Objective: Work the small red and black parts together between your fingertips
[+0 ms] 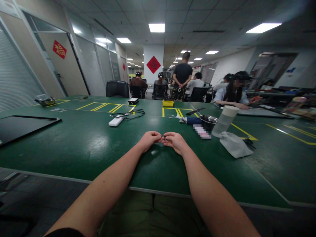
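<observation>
My left hand and my right hand meet just above the green table, close to its front edge. Between the fingertips of my right hand is a small dark object, too small to name. The fingertips of my left hand are pinched together and reach that same spot; whatever they hold is too small to make out. Beyond my hands on the left lies a white power bank with a black cable.
Right of my hands are a metal bowl, a translucent bottle, a white pouch and a blue rolled item. A yellow box stands farther back. A black tray lies left. A person sits at the right.
</observation>
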Action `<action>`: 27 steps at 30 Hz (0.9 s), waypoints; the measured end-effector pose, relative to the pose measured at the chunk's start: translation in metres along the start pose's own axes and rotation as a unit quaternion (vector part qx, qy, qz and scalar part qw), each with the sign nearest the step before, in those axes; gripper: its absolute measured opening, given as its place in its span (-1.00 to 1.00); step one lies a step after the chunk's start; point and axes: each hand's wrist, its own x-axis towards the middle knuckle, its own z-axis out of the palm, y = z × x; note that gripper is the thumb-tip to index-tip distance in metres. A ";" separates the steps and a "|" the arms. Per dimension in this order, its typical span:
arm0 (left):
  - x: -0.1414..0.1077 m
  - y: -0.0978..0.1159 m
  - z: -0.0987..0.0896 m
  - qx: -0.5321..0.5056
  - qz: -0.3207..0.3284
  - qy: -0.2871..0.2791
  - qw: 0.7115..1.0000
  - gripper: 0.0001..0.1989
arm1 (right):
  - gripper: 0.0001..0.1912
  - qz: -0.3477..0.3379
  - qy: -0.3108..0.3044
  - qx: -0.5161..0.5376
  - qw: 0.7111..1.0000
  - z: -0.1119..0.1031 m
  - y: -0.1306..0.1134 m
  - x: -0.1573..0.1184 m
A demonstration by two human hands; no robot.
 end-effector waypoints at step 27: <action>0.001 0.003 0.002 -0.043 -0.026 -0.007 0.999 -0.78 | -0.74 0.009 -0.018 0.073 0.997 0.001 -0.004 -0.001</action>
